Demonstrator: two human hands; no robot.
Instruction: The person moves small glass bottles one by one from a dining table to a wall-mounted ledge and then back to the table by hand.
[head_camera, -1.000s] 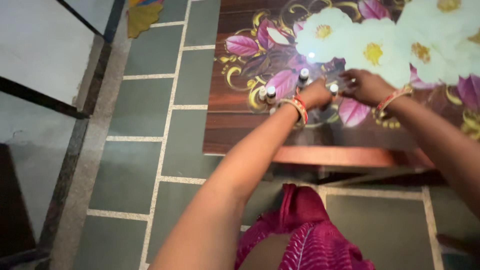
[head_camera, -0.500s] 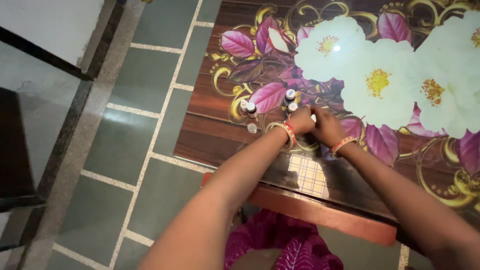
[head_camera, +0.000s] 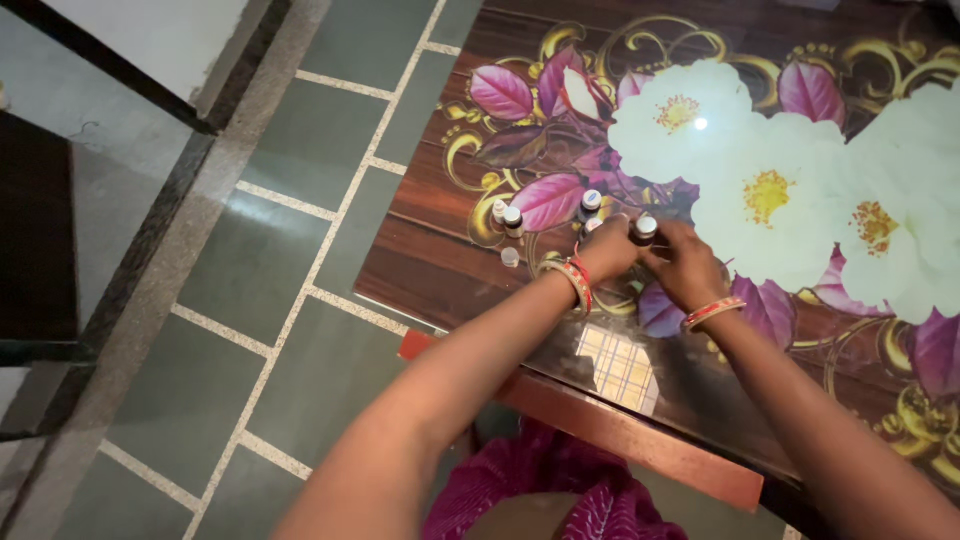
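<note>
Glossy lacquer covers the counter (head_camera: 430, 270), a dark wood-grain top printed with big white flowers, pink leaves and gold scrolls, slick enough to mirror a lamp and a window. Both hands meet over it at a small dark bottle (head_camera: 645, 229) with a pale cap. The left hand (head_camera: 607, 250) has its grip closed round the bottle's body, and the right hand (head_camera: 685, 265) has its fingertips pinched just beside the cap, though whether they grip it or only touch I cannot tell.

Such a small, smooth, round bottle would likely roll or tip on this slippery surface, so holding the body steady low down while the other fingers work the top seems wise.

More little bottles stand close by: one (head_camera: 591, 201) just beyond the left hand, a pair (head_camera: 506, 216) further left, and a loose pale cap (head_camera: 510, 257) near them. Red and gold bangles (head_camera: 576, 280) ring both wrists.
</note>
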